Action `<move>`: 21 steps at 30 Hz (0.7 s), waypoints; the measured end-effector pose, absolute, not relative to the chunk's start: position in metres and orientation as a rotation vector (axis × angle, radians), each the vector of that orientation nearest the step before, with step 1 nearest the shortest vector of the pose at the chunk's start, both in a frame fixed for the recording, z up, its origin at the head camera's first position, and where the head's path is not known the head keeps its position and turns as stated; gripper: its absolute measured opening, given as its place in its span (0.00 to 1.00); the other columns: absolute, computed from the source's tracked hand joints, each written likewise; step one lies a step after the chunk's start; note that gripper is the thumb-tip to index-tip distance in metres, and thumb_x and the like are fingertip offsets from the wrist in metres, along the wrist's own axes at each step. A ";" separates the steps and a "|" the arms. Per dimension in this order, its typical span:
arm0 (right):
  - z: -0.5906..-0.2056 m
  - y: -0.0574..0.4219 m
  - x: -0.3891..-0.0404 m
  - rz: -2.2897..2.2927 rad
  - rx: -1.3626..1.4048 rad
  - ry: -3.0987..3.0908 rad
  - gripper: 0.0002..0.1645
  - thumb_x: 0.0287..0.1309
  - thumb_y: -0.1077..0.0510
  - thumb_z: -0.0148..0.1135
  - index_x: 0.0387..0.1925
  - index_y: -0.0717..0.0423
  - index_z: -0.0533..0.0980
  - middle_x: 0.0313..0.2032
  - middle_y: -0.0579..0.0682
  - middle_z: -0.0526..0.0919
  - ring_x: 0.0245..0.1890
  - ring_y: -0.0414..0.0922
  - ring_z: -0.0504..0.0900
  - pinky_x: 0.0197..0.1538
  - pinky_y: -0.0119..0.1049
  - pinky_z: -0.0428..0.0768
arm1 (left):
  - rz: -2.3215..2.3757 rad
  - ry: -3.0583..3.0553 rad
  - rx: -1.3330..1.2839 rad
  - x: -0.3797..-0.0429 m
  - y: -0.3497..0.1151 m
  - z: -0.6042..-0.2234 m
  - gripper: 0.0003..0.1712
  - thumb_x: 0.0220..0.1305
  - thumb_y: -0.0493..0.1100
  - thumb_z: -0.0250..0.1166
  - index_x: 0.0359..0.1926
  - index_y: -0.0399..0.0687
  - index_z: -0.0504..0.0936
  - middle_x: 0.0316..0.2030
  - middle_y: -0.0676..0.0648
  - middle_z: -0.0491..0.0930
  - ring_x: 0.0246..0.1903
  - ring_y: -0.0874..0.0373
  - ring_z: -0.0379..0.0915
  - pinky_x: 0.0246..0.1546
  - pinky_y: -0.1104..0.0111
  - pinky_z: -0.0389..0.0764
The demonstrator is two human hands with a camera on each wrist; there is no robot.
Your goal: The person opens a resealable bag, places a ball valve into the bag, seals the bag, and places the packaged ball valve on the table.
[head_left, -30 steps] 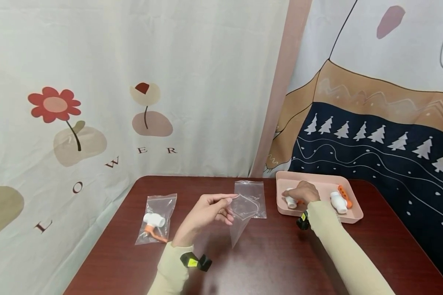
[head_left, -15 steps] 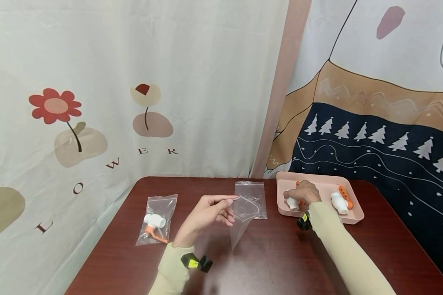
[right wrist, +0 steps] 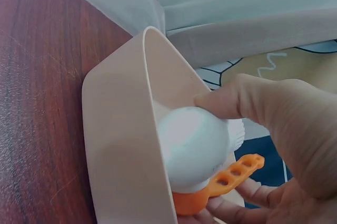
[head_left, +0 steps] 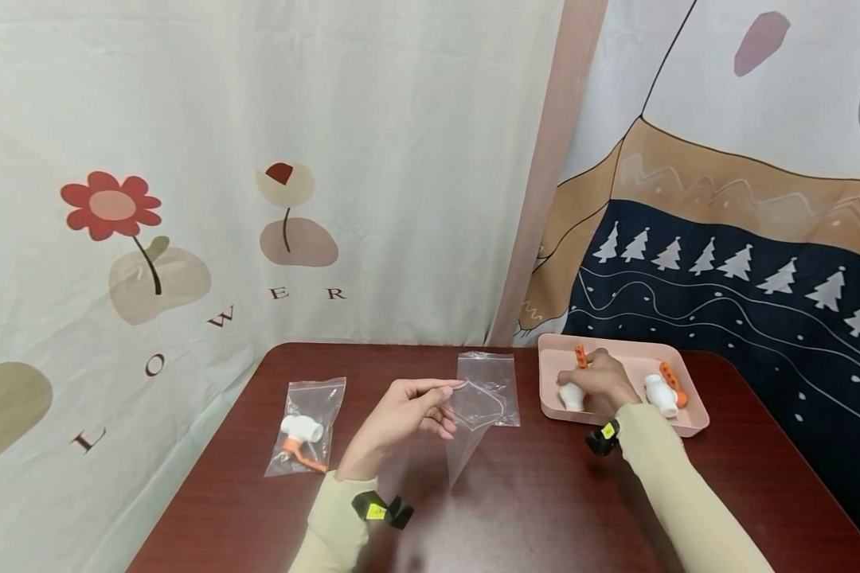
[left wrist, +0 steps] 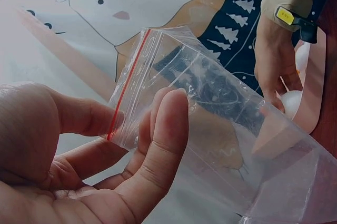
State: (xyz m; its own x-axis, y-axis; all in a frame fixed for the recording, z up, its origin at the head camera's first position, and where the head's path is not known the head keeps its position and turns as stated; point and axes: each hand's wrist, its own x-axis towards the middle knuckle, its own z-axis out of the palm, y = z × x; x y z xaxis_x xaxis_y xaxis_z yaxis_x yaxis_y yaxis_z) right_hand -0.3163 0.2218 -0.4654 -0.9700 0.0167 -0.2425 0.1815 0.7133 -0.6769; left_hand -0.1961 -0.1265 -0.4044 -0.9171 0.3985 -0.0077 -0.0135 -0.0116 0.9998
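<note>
My left hand [head_left: 401, 414] pinches the edge of a clear zip-lock bag [left wrist: 210, 124] between thumb and finger, beside its red seal line. The bag hangs down, its mouth spread apart, above the table. Inside the pink tray [head_left: 627, 345], my right hand [head_left: 602, 377] grips a white plastic ball valve [right wrist: 192, 145] with an orange handle [right wrist: 231, 179]. The thumb lies along the white body while the other fingers reach round by the handle, partly hidden. A second white valve [head_left: 661, 395] with an orange handle lies at the right in the tray.
At the left of the dark red table [head_left: 516, 509] lies a clear bag [head_left: 318, 398] containing a white and orange valve [head_left: 301, 430]. Another flat clear bag [head_left: 486, 366] lies at the back, behind the held one. Printed curtains [head_left: 401, 159] hang behind the table.
My right hand has shifted slightly right and turned in the tray, turning the valve so that its orange handle now points up at the back. The left hand and its bag stay put.
</note>
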 end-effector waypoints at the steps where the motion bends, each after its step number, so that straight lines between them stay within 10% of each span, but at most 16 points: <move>1: -0.466 0.223 -0.316 -1.126 0.157 2.693 0.51 0.51 0.42 0.73 0.63 0.70 0.62 0.52 0.64 0.75 0.50 0.55 0.75 0.50 0.41 0.78 | 2.006 1.977 0.401 -0.196 -0.127 -0.404 0.22 0.77 0.35 0.54 0.67 0.27 0.73 0.27 0.48 0.82 0.26 0.58 0.83 0.33 0.65 0.89; 21: -0.462 0.224 -0.289 -1.491 0.090 2.785 0.54 0.56 0.42 0.75 0.71 0.62 0.58 0.60 0.64 0.76 0.59 0.56 0.78 0.63 0.46 0.77 | 2.018 1.971 0.392 -0.196 -0.126 -0.405 0.23 0.77 0.35 0.54 0.67 0.27 0.73 0.28 0.48 0.81 0.26 0.58 0.84 0.34 0.64 0.89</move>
